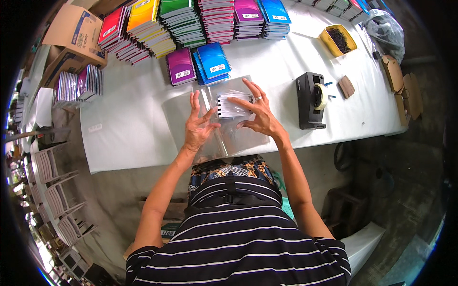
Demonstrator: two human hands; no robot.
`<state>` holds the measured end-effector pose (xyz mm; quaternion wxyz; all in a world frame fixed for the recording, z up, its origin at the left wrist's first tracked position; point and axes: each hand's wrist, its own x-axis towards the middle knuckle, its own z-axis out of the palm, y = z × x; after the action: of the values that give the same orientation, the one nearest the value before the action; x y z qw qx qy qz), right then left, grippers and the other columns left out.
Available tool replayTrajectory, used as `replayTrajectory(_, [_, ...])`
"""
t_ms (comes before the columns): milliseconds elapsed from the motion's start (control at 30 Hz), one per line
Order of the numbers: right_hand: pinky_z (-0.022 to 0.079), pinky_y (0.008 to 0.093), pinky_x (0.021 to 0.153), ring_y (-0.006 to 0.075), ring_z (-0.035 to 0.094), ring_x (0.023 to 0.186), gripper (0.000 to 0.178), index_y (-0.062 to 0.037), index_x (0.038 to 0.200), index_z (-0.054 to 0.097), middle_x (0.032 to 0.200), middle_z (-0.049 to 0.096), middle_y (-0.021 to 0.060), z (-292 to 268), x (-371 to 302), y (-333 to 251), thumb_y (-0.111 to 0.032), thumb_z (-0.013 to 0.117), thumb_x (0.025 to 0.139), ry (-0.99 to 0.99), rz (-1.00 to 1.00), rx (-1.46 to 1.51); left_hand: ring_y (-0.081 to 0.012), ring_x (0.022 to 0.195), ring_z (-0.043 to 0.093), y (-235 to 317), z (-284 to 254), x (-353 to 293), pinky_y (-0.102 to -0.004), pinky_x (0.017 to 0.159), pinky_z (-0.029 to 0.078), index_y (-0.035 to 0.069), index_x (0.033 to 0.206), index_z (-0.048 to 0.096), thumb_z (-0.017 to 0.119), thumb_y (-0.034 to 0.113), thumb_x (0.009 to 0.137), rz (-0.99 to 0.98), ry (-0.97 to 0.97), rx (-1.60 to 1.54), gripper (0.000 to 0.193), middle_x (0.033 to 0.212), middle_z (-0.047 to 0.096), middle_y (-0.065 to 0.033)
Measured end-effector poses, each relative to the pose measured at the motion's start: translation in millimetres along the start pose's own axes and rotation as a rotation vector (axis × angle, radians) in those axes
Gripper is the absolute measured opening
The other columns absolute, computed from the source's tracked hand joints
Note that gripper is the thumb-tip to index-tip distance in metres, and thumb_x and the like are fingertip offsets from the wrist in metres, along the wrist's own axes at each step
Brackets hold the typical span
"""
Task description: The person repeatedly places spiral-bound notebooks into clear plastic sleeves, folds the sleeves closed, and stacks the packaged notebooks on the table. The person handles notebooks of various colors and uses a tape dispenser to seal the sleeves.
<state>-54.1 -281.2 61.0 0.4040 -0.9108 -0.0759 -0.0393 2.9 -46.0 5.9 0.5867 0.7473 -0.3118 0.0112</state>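
Observation:
A small stack of spiral-bound notebooks (231, 106), its pale page edges and black binding showing, sits in clear plastic film (219, 143) on the table in front of me. My left hand (199, 125) is at the left side of the stack, fingers apart over the film. From the right, my right hand (261, 114) reaches across the stack with spread fingers; one finger lies along its top and the thumb is held away below. A ring is on this hand. Just beyond are a purple notebook (181, 66) and overlapping blue notebooks (213, 59).
Tall piles of coloured notebooks, such as the green pile (179, 21), line the far edge. At right stand a black tape dispenser (305, 100), a wooden block (346, 87) and a yellow tub (329, 42) of small dark pieces. An opened carton (74, 35) stands at far left.

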Motion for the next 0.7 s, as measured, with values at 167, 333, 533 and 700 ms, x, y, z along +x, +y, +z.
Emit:
replayTrajectory(167, [0.023, 0.0551, 0.116, 0.0372, 0.018, 0.143, 0.092, -0.0394, 0.128, 0.060, 0.159, 0.018, 0.0056, 6.7, -1.7, 9.2, -0.019, 0.091, 0.045, -0.006, -0.027, -0.002, -0.0331, 0.148, 0.012, 4.7, 6.5, 12.2, -0.0433, 0.117, 0.028, 0.038, 0.122, 0.065, 0.084, 0.007, 0.062, 0.050, -0.078, 0.123, 0.070, 0.160, 0.017, -0.0110])
replayTrajectory(333, [0.016, 0.0589, 0.117, 0.0377, 0.015, 0.145, 0.077, -0.0375, 0.125, 0.063, 0.159, 0.018, 0.0063, -6.6, -2.1, 2.1, -0.048, 0.087, 0.052, 0.032, -0.094, 0.141, -0.0333, 0.148, 0.014, 4.4, 1.3, 8.4, -0.0442, 0.117, 0.028, 0.034, 0.130, 0.060, 0.084, 0.008, 0.063, 0.015, 0.016, -0.022, 0.076, 0.160, 0.017, -0.0112])
replayTrajectory(533, [0.010, 0.0644, 0.115, 0.0368, 0.012, 0.146, 0.070, -0.0264, 0.115, 0.069, 0.158, 0.020, 0.0082, -2.9, 20.9, -27.0, -0.058, 0.084, 0.053, -0.026, -0.126, -0.127, -0.0301, 0.146, 0.021, 10.6, 7.3, -8.7, -0.0412, 0.115, 0.033, 0.022, 0.136, 0.055, 0.083, 0.007, 0.067, -0.185, 0.142, -0.329, 0.076, 0.160, 0.017, -0.0092])
replayTrajectory(700, [0.009, 0.0583, 0.117, 0.0372, 0.017, 0.145, 0.030, -0.0113, 0.080, 0.069, 0.155, 0.030, 0.0106, 0.0, 18.2, -62.3, -0.035, 0.082, 0.068, 0.153, -0.176, -0.157, -0.0280, 0.146, 0.021, 12.6, 11.3, -10.3, -0.0389, 0.112, 0.038, 0.016, 0.132, 0.059, 0.083, 0.007, 0.068, -0.277, 0.130, -0.278, 0.068, 0.160, 0.018, -0.0057])
